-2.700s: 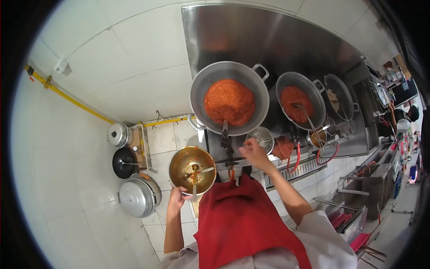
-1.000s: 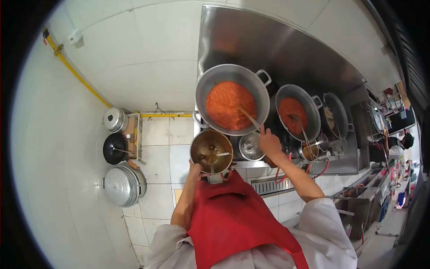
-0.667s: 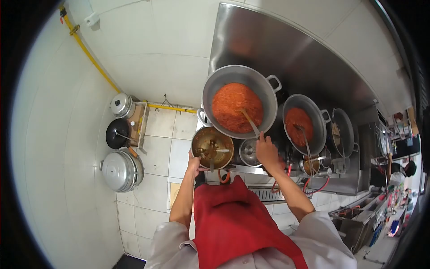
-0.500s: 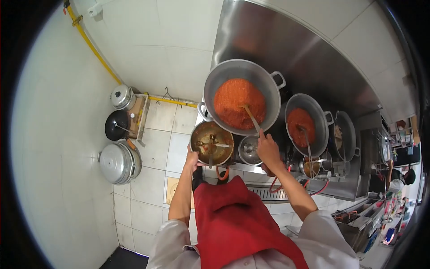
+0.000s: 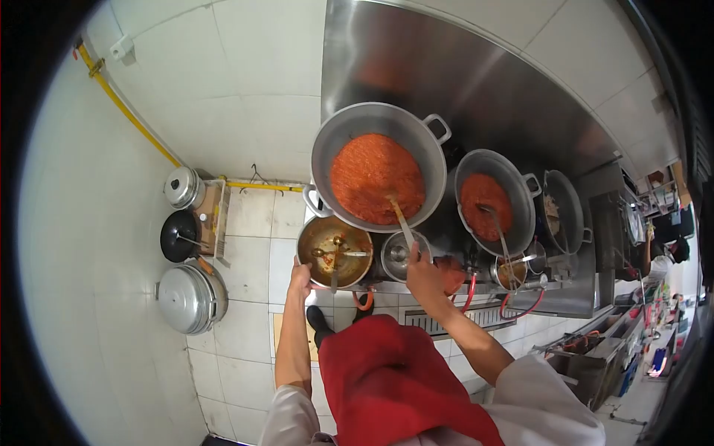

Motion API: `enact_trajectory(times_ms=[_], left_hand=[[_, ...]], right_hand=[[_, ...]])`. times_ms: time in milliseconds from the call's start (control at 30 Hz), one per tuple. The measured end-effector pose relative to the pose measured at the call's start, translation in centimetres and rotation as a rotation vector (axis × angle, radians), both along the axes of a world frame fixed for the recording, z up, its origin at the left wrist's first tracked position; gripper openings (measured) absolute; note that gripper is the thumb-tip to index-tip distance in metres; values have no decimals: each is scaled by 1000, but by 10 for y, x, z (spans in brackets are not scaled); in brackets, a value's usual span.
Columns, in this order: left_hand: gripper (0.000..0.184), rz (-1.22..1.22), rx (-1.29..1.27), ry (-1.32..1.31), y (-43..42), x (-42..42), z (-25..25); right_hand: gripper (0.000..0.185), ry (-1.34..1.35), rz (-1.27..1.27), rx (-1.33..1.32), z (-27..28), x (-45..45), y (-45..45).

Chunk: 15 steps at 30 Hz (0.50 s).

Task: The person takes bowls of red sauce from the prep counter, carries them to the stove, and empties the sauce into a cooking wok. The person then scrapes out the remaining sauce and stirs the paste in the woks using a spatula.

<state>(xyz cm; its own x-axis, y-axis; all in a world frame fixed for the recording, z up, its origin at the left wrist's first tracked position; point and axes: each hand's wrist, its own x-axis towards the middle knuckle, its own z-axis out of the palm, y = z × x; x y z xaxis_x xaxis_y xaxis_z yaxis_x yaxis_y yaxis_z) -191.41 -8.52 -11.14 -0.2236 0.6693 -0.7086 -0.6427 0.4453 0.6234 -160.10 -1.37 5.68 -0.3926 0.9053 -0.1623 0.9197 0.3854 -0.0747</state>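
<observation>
My right hand (image 5: 425, 281) is closed around the handle of a long wooden spoon (image 5: 401, 216). The spoon's lower end dips into thick orange-red sauce (image 5: 374, 172) inside a large grey two-handled pot (image 5: 327, 152). My left hand (image 5: 300, 280) grips the near-left rim of a smaller metal bowl (image 5: 362, 276), its fingers partly hidden by the rim. Lying in that bowl are several metal spoons or ladles (image 5: 337, 256) with smears of sauce. Between the bowl and my right hand sits a small metal pot (image 5: 396, 258).
To the right stand a second pot (image 5: 523, 215) of red sauce with a ladle (image 5: 497, 224), and a third pot (image 5: 579, 215). Red hoses (image 5: 470, 292) run along the stove front. Lidded pots (image 5: 186, 297) and a black wok (image 5: 181, 236) are by the left wall.
The whole view has shifted, so the pots appear further left. The wooden spoon's end has moved toward the near side of the large pot. My left hand keeps its hold on the bowl.
</observation>
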Motion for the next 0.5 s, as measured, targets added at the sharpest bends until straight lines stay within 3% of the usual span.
enact_trajectory(times_ms=[133, 233, 300, 500], left_hand=[[55, -39, 7, -6, 1, -5, 1], [58, -46, 44, 17, 4, -12, 4], [52, -126, 40, -12, -3, -12, 22], [60, -110, 31, 0, -31, -3, 37]], right_hand=[[66, -80, 47, 65, -12, 2, -9], [57, -283, 161, 132, 3, -1, 7], [49, 295, -49, 50, 37, -8, 30], [42, 270, -99, 141, 92, -17, -32]])
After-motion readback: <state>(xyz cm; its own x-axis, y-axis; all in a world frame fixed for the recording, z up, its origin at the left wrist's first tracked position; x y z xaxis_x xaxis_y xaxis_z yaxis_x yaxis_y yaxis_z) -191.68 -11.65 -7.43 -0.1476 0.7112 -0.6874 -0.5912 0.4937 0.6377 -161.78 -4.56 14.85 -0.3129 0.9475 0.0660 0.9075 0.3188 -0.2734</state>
